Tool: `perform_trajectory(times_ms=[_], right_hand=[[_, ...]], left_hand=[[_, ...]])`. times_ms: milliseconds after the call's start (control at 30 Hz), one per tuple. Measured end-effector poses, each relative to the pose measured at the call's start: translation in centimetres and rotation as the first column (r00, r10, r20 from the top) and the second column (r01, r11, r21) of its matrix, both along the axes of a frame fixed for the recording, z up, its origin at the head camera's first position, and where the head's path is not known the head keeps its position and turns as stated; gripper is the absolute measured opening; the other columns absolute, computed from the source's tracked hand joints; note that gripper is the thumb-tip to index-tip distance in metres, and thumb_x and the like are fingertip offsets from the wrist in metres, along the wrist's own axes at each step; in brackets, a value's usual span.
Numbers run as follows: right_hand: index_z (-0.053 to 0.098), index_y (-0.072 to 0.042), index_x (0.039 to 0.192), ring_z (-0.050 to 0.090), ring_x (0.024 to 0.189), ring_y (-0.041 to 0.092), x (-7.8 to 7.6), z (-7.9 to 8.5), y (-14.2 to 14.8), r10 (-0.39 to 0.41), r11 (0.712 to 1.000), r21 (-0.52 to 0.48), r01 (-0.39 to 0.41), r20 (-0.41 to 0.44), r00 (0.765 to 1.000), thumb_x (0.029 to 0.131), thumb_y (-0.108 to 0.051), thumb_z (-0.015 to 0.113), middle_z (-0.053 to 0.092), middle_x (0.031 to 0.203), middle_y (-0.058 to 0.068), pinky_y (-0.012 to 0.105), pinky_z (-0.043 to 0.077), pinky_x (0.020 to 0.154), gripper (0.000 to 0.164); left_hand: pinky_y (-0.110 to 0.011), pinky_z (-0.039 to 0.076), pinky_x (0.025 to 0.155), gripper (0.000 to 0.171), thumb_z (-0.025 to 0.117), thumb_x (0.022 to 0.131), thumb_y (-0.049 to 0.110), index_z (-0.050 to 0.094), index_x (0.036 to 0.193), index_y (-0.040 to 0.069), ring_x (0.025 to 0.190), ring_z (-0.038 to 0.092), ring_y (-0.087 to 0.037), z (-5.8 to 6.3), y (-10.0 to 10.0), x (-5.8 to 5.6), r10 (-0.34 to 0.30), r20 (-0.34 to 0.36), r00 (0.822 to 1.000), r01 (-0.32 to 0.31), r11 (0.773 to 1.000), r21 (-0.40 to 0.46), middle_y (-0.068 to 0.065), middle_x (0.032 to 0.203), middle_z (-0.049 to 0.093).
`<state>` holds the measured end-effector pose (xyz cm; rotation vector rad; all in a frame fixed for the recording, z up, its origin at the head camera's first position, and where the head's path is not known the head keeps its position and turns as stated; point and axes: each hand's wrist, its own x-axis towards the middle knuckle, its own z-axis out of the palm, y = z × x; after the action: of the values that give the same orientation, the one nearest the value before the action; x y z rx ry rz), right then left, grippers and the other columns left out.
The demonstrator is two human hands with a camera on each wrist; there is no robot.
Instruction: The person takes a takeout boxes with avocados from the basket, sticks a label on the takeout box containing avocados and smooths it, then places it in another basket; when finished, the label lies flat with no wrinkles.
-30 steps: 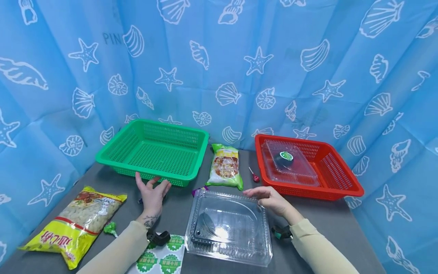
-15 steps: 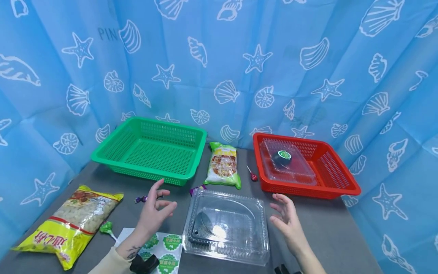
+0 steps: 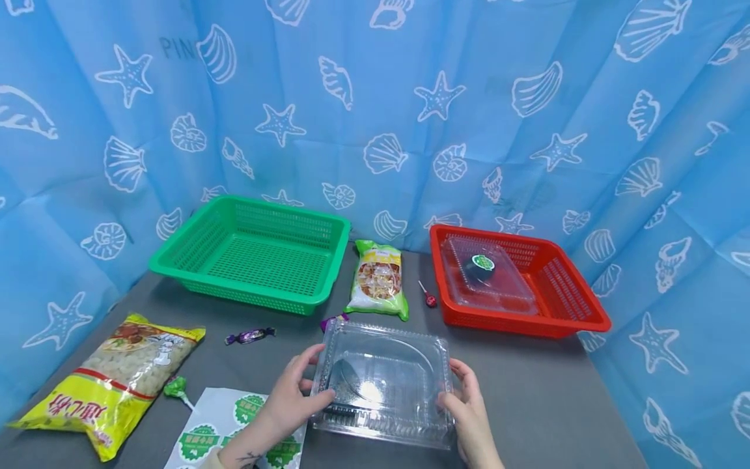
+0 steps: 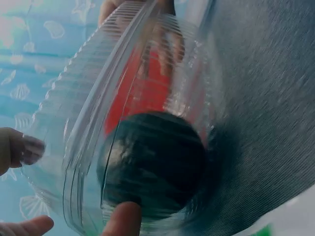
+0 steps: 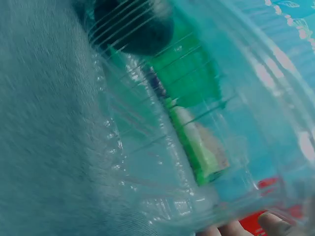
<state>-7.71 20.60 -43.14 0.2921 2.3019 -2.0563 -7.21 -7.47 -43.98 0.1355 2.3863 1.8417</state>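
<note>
A clear plastic clamshell box (image 3: 398, 378), lid down, lies on the grey table in the head view. Inside its left end sits a dark, rounded object (image 4: 152, 162), blackish green in the left wrist view. My left hand (image 3: 290, 400) holds the box's left side, thumb over the edge and fingers along the rim. At the opposite side my right hand (image 3: 471, 413) grips the edge, its thumb on the near right corner. In the right wrist view a few of its fingertips (image 5: 231, 229) show beneath the clear plastic.
Behind stand a green basket (image 3: 269, 303) and a red basket (image 3: 521, 326) holding another box. A noodle bag (image 3: 377, 280), lollipops (image 3: 430, 300) (image 3: 174, 387), a purple candy (image 3: 250, 336), a yellow bag (image 3: 111, 384) and a sticker sheet (image 3: 199, 417) lie around.
Both hands have come to the clear box: the left from near the green basket, the right from its far right corner outward and back. The purple candy is now uncovered.
</note>
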Motion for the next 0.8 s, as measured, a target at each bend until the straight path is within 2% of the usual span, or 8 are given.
perform_trajectory(times_ms=[100, 233, 367, 533, 633, 733, 800], right_hand=[[0.028, -0.007, 0.128, 0.044, 0.102, 0.029, -1.0, 0.1, -0.2, -0.023, 1.000, 0.006, 0.023, 0.000, 1.000, 0.071, 0.006, 0.043, 0.022, 0.135, 0.016, 0.028, 0.044, 0.066, 0.060], [0.031, -0.008, 0.127, 0.041, 0.105, 0.032, -2.4, -0.2, -0.1, -0.040, 0.999, 0.001, 0.040, -0.016, 0.999, 0.074, 0.005, 0.041, 0.023, 0.134, 0.015, 0.033, 0.044, 0.072, 0.056], [0.032, -0.009, 0.126, 0.040, 0.104, 0.032, -3.5, -0.5, 0.0, -0.048, 0.999, 0.016, 0.048, -0.028, 0.998, 0.075, 0.002, 0.042, 0.025, 0.133, 0.014, 0.034, 0.044, 0.072, 0.053], [0.034, -0.010, 0.125, 0.038, 0.107, 0.031, -4.4, -0.8, -0.1, -0.035, 0.999, 0.017, 0.036, -0.073, 0.997, 0.077, 0.002, 0.041, 0.027, 0.133, 0.013, 0.035, 0.045, 0.072, 0.050], [0.033, -0.007, 0.126, 0.036, 0.107, 0.031, -4.7, -0.7, -0.1, -0.018, 1.000, -0.002, 0.018, -0.089, 0.996, 0.077, 0.003, 0.040, 0.026, 0.133, 0.015, 0.034, 0.044, 0.071, 0.050], [0.032, -0.006, 0.127, 0.038, 0.106, 0.030, -4.5, -0.2, 0.2, -0.009, 1.000, 0.024, 0.011, -0.095, 0.995, 0.078, 0.003, 0.040, 0.027, 0.133, 0.016, 0.031, 0.042, 0.073, 0.050], [0.032, -0.004, 0.127, 0.039, 0.106, 0.030, -4.1, 0.1, 0.6, -0.034, 0.997, 0.059, 0.042, -0.129, 0.991, 0.080, 0.001, 0.041, 0.028, 0.132, 0.016, 0.029, 0.041, 0.075, 0.048]], left_hand=[[-0.026, 0.050, 0.051, 0.074, 0.071, 0.070, 0.017, 0.032, 0.132, 0.023, 0.073, 0.053, -0.018, 0.1, 0.2, -0.8, -0.009, -0.019, 1.000, 0.009, 1.000, 0.011, -0.016, 0.118, 0.035], [-0.027, 0.050, 0.049, 0.070, 0.071, 0.070, 0.016, 0.036, 0.130, 0.022, 0.070, 0.052, -0.019, 0.2, 0.3, -2.1, -0.022, -0.038, 0.999, 0.022, 1.000, 0.012, -0.017, 0.118, 0.036], [-0.027, 0.049, 0.050, 0.065, 0.070, 0.071, 0.017, 0.040, 0.128, 0.020, 0.069, 0.053, -0.018, 0.2, 0.2, -3.2, -0.034, -0.052, 0.998, 0.033, 0.999, -0.028, -0.017, 0.119, 0.037], [-0.027, 0.048, 0.054, 0.063, 0.069, 0.072, 0.018, 0.041, 0.128, 0.023, 0.070, 0.053, -0.017, 0.1, 0.0, -4.2, -0.024, -0.058, 0.998, 0.020, 0.998, -0.068, -0.014, 0.118, 0.038], [-0.028, 0.048, 0.056, 0.063, 0.069, 0.073, 0.020, 0.040, 0.129, 0.025, 0.074, 0.053, -0.017, 0.2, -0.1, -4.3, -0.019, -0.050, 0.999, 0.016, 0.998, -0.067, -0.013, 0.119, 0.038], [-0.029, 0.048, 0.060, 0.065, 0.068, 0.074, 0.027, 0.036, 0.131, 0.026, 0.083, 0.054, -0.020, 1.4, -0.5, -3.6, -0.006, -0.020, 1.000, 0.004, 0.995, -0.095, -0.013, 0.124, 0.037], [-0.030, 0.048, 0.064, 0.066, 0.066, 0.075, 0.032, 0.034, 0.132, 0.024, 0.090, 0.053, -0.024, 2.1, -1.4, -2.7, 0.014, -0.022, 1.000, -0.017, 0.989, -0.148, -0.013, 0.125, 0.039]])
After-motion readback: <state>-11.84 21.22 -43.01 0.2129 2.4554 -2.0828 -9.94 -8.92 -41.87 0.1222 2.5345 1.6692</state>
